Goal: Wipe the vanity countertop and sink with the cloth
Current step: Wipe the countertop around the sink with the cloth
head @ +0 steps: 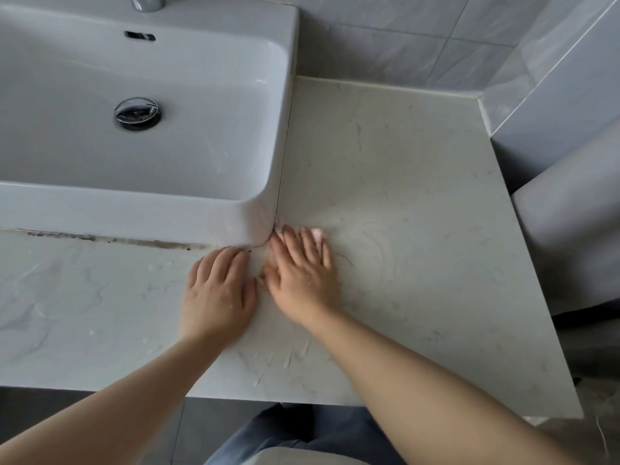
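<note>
Cloth [317, 233] under flat right fingers [302, 245].

No readable text, labels, numbers — none

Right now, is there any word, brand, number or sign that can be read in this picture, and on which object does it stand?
None can be read.
Sink: no brand mark shows on its rim or basin.
Faucet: only its base is in view, plain metal.
Drain plug: shiny, with reflections only, no lettering.
Countertop: only marble veins and wipe streaks.
Cloth under the right hand: mostly hidden, no label visible.
</note>
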A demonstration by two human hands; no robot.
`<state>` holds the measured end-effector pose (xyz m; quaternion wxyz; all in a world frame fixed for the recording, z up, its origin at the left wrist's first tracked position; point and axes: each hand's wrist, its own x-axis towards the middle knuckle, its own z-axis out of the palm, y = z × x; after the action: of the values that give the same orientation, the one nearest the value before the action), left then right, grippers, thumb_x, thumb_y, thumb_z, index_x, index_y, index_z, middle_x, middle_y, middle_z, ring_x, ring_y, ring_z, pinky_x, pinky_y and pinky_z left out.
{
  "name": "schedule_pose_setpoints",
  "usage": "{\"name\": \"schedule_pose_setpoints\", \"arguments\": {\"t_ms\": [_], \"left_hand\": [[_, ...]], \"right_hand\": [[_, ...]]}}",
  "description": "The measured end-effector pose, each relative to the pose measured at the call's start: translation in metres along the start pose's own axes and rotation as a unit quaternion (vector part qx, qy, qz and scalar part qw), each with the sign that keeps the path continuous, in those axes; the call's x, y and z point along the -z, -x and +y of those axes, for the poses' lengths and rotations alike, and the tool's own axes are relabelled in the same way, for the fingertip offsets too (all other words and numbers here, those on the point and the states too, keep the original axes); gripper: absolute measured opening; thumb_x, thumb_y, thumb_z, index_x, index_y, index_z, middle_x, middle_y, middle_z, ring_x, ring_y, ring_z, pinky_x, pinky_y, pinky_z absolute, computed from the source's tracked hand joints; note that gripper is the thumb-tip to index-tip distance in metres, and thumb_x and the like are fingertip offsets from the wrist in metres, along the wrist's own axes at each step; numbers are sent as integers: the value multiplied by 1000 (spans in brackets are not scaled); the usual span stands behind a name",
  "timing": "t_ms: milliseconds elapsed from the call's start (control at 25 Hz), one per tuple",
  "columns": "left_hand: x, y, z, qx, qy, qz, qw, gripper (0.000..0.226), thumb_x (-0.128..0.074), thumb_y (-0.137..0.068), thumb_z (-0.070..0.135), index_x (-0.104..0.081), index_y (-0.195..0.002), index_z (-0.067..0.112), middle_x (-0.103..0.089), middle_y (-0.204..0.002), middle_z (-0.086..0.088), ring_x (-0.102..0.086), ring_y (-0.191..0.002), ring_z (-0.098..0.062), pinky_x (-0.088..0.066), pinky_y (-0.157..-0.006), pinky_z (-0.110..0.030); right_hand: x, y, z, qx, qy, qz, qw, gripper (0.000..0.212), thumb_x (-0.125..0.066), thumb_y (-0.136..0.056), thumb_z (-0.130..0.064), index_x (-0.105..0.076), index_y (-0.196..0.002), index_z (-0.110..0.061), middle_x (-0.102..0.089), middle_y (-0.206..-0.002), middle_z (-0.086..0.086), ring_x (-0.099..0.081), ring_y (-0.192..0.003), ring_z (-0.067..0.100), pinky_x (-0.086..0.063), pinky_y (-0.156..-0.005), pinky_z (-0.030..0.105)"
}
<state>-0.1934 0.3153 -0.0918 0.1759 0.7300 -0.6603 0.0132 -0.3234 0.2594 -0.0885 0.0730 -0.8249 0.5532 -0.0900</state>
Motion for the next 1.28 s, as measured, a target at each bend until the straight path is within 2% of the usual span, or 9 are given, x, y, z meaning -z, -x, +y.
{"name": "schedule_pose_setpoints", "arguments": {"t_ms": [120, 320, 560, 640, 760, 840, 1000, 1120, 1280], "left_hand": [[1, 0, -2, -6, -2, -15, 1000, 44, -39, -82, 30, -59, -114, 8, -58, -116, -11, -40, -114, -28, -26, -100, -39], [1, -1, -4, -3, 6, -27, 1000, 44, -42, -80, 36, -61, -113, 13, -58, -117, -8, -39, -115, -26, -27, -100, -40], [0, 0, -5, 0, 10, -20, 1000, 46, -42, -80, 38, -63, -113, 14, -60, -116, -9, -41, -115, -26, -34, -97, -43], [0, 1, -4, 1, 4, -23, 1000, 45, -41, -82, 36, -62, -115, 13, -59, -118, -9, -41, -116, -26, -34, -98, -43], [-1, 5, 1, 16, 7, -32, 999, 48, -36, -84, 34, -58, -121, 12, -55, -125, -10, -39, -123, -27, -30, -106, -45], [-3, 11, 7, 32, 0, -53, 998, 55, -32, -84, 36, -51, -129, 12, -49, -133, -8, -32, -131, -26, -21, -111, -44], [-8, 12, 23, 84, -2, -80, 993, 65, -23, -82, 40, -40, -137, 10, -38, -143, -9, -21, -140, -27, -11, -113, -46], [-8, 15, 23, 73, -13, -93, 993, 67, -22, -84, 45, -41, -138, 10, -37, -146, -13, -25, -139, -31, -14, -112, -48], [-6, 16, 18, 52, -33, -101, 993, 65, -22, -86, 46, -41, -138, 11, -36, -147, -13, -25, -139, -32, -15, -112, -48]], "right_hand": [[8, 21, 71, 1, 60, 17, 998, 56, -35, -83, -46, -51, -133, -28, -53, -136, -4, -49, -126, 27, -30, -107, 51], [26, 50, 119, -246, 67, 12, 967, 68, -18, -80, -52, -42, -140, -29, -37, -150, 1, -31, -137, 33, -13, -113, 50], [8, 51, 27, 77, 31, -38, 996, 56, -37, -83, -47, -48, -135, -30, -51, -140, -4, -44, -131, 28, -25, -108, 49], [23, 58, 87, 23, 73, -53, 996, 62, -26, -84, -52, -38, -141, -32, -42, -145, -5, -35, -136, 25, -20, -112, 46], [51, 83, 166, -220, 57, -40, 973, 64, -10, -86, -54, -15, -148, -38, -15, -158, -5, -10, -144, 22, -4, -117, 45], [45, 87, 147, -283, 70, -14, 957, 63, -15, -86, -52, -24, -146, -35, -21, -157, -1, -17, -143, 29, -5, -116, 47], [6, 71, 34, -14, 55, 15, 998, 55, -35, -84, -47, -51, -133, -27, -52, -138, 1, -47, -128, 32, -22, -108, 49], [10, 50, 53, 96, 48, -22, 994, 52, -34, -88, -46, -49, -134, -27, -53, -137, -2, -49, -127, 29, -30, -107, 46], [34, 60, 166, -78, 107, -29, 991, 59, -21, -89, -49, -32, -143, -28, -38, -148, 2, -36, -134, 28, -15, -112, 45]]}}
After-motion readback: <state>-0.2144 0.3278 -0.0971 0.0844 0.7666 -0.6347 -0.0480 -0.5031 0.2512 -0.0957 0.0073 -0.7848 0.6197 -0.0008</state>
